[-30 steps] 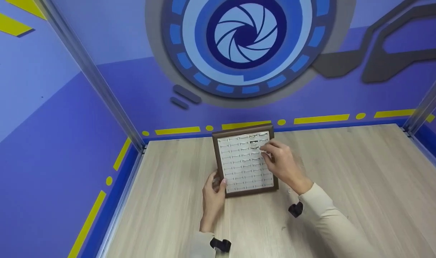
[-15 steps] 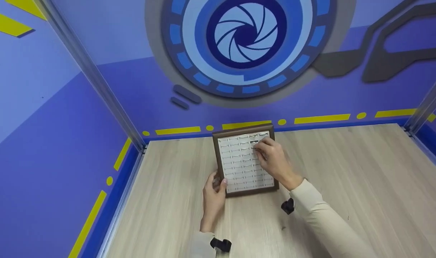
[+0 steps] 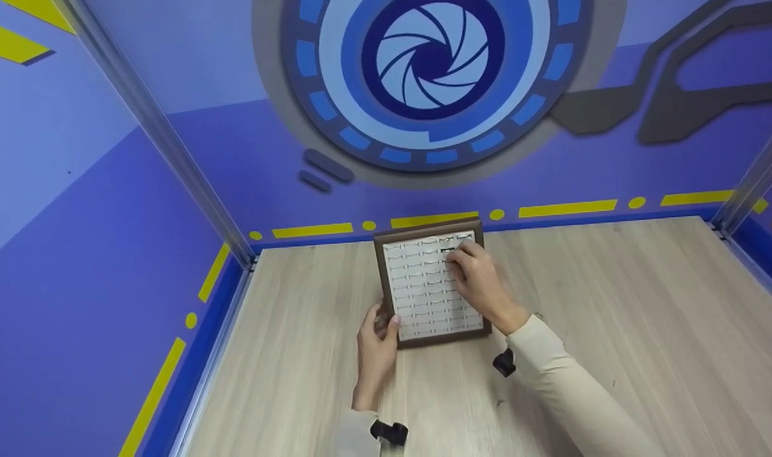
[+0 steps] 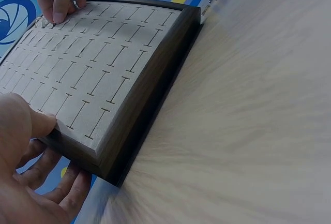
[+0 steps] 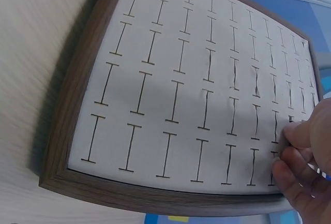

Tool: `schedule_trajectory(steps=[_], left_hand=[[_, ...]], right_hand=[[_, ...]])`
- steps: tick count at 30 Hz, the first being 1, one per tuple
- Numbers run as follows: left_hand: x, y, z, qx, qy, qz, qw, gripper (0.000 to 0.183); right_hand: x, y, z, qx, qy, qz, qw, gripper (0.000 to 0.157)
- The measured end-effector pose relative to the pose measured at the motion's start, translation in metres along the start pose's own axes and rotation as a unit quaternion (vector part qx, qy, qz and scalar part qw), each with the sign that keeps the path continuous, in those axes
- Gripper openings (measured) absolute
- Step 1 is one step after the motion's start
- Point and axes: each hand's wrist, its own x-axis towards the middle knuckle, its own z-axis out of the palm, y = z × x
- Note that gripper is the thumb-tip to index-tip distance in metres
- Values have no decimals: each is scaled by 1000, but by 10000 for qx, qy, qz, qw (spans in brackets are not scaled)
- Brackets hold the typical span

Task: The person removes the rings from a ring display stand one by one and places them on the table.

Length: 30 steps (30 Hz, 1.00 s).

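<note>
Slotted tray (image 3: 419, 299) is clamped in left grip (image 3: 377, 348); right grip (image 3: 481, 279) has been moved farther over it, its hold indiscernible.

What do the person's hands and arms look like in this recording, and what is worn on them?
The left hand and right hand wear no gloves. The right sleeve is long, cream and lightly creased; the left sleeve, mostly out of frame, looks pale grey-beige. A small black device shows at the left wrist and another at the right.
</note>
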Motion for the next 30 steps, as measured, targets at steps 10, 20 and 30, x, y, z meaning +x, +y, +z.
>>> schedule_trajectory(steps=[10, 20, 30], left_hand=[[0, 0, 0, 15, -25, -39, 10000, 43], [-1, 0, -1, -13, -34, -6, 10000, 42], [-1, 1, 1, -78, -1, -16, 10000, 43]], right_hand=[[-2, 0, -4, 20, -91, -106, 9999, 15], [-3, -1, -7, 138, -51, -135, 9998, 16], [-8, 0, -13, 196, -116, -188, 9996, 15]])
